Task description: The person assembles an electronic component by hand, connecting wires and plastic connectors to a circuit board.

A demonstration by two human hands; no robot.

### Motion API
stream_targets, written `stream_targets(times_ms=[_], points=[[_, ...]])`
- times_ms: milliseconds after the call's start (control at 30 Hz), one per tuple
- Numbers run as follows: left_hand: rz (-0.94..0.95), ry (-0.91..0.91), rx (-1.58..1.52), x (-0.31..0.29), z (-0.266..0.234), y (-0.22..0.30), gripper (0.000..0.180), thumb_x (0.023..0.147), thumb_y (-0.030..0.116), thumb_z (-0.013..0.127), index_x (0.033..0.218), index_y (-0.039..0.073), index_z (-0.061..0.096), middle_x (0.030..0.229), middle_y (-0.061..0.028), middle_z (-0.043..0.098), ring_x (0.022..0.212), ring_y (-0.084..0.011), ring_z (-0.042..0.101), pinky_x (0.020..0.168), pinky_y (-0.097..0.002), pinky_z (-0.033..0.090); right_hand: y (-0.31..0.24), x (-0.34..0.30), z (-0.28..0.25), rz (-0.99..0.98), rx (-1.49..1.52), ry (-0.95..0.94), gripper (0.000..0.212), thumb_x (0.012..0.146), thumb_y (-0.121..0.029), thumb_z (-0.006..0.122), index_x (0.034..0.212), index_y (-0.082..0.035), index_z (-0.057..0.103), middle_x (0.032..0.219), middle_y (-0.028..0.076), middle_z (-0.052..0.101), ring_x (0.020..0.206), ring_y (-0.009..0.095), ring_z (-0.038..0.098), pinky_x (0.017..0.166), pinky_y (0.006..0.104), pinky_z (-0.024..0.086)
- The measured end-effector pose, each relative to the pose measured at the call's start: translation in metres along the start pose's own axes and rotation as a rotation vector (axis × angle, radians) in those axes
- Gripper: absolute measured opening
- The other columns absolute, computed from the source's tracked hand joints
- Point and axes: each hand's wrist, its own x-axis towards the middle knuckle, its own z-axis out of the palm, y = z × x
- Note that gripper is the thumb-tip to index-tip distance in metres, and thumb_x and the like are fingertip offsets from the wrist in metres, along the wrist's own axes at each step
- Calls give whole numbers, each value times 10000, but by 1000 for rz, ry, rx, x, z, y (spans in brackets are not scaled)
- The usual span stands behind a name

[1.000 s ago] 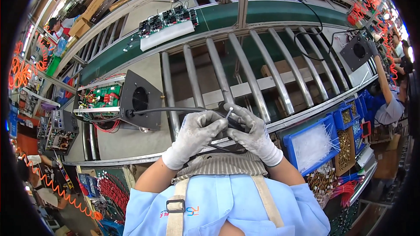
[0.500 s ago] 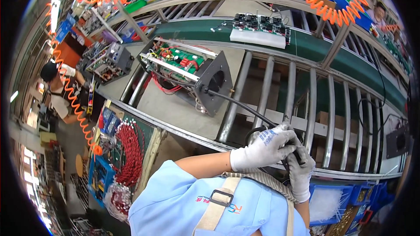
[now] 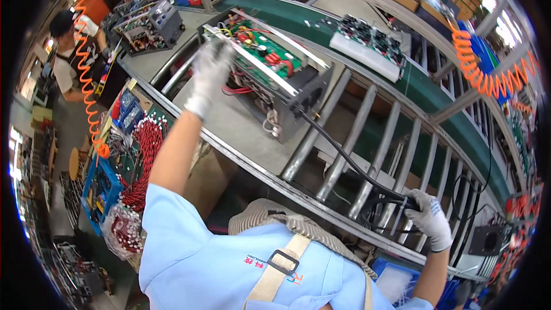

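Observation:
My left hand (image 3: 211,77), in a white glove, reaches to the near left end of an open-framed electronic unit (image 3: 270,60). Motion smears its fingers, so I cannot tell whether they touch the unit. A green circuit board with red and yellow parts shows between the unit's two pale rails. From its dark end panel a thick black cable (image 3: 350,161) runs right across the rollers. My right hand (image 3: 429,218), gloved as well, is closed around the cable near its bunched far portion, above the rollers.
Metal rollers (image 3: 373,132) make up the line right of the unit. Behind it, circuit boards sit on a white block (image 3: 367,56) on a green belt. A second unit (image 3: 150,26) and a co-worker (image 3: 72,57) are at left. Red wire bundles (image 3: 143,161) lie nearer, beneath an orange coiled hose (image 3: 89,92).
My left hand has left the cable beside my right hand and moved left to the unit. My right hand has moved rightward, keeping the cable. The view has shifted.

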Motion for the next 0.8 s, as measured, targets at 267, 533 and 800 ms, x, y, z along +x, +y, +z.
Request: stream_targets(times_ms=[267, 533, 800], points=[[-257, 7, 132, 161, -9, -160, 892, 876, 760, 461, 1362, 16, 546, 1328, -248, 591, 1278, -380, 532, 1074, -419, 392, -71, 97, -88, -248, -1003, 386, 315, 612, 72, 632, 888, -73, 587, 1362, 166, 531, 1286, 392, 466, 1102, 521, 330], [-177, 95, 274, 144, 30, -169, 800, 918, 663, 491, 1317, -31, 504, 1333, -298, 539, 1250, -424, 520, 1047, -463, 413, -168, 216, -91, -557, -930, 425, 340, 704, 9, 650, 1025, -96, 619, 1366, 191, 544, 1169, 389, 587, 965, 453, 491], [-105, -38, 235, 88, 40, -118, 638, 916, 596, 546, 1285, 76, 547, 1274, -209, 590, 1180, -405, 561, 1009, -481, 428, -157, 277, -12, -456, -425, 348, 277, 859, -95, 621, 1129, -35, 639, 1203, 168, 646, 1048, 388, 636, 919, 420, 517]])
